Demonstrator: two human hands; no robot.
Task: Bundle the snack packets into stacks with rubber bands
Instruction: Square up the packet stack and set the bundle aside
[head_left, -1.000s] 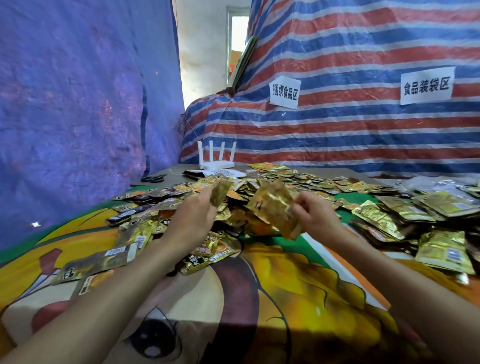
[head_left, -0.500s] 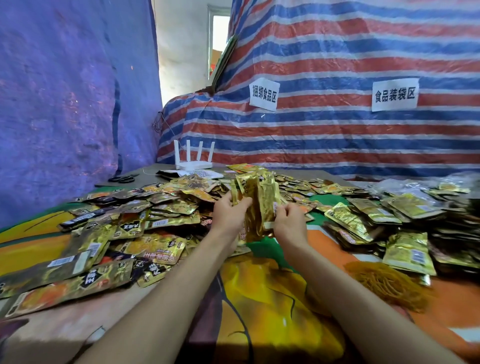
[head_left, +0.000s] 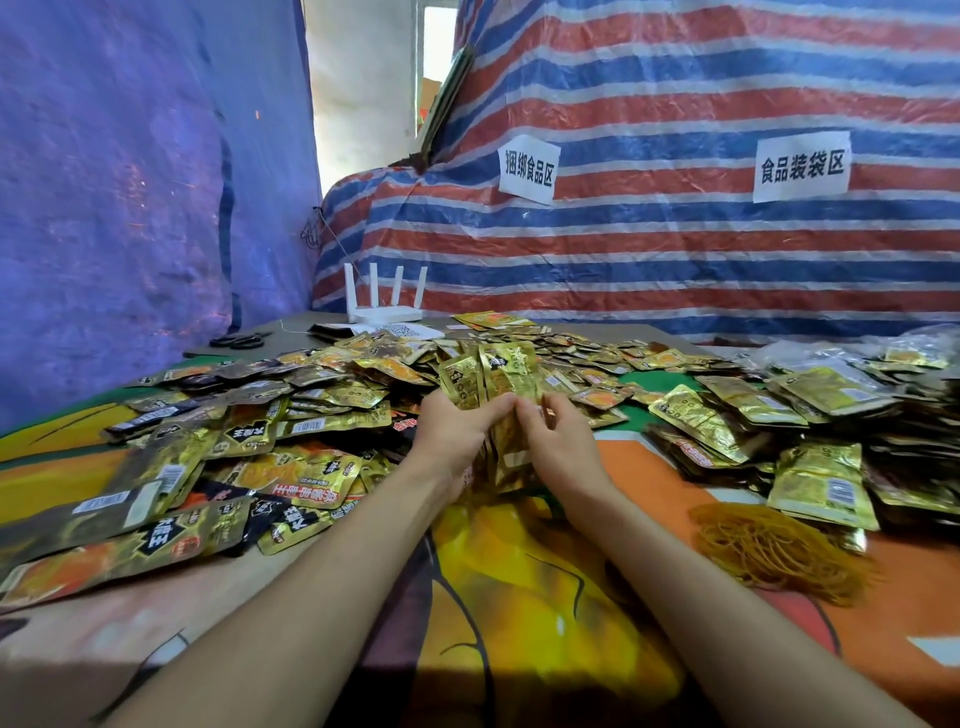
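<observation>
Both hands hold one upright stack of gold snack packets (head_left: 493, 384) over the middle of the table. My left hand (head_left: 454, 431) grips the stack's left side, and my right hand (head_left: 558, 441) grips its right side lower down. The stack's bottom edge stands near the colourful cartoon tablecloth (head_left: 519, 571). Loose gold and dark packets (head_left: 249, 447) lie spread across the left and back of the table. A heap of tan rubber bands (head_left: 774, 545) lies on the cloth to the right of my right forearm.
More gold packets (head_left: 821, 478) pile up at the right. A white router (head_left: 384, 306) and black scissors (head_left: 239, 340) sit at the table's far left. A striped tarp with two paper signs (head_left: 530, 169) hangs behind; a blue tarp covers the left wall.
A second ago each hand held its own packets apart. They have come together into one upright stack held between both hands. The view has shifted, and the rubber bands have come into sight.
</observation>
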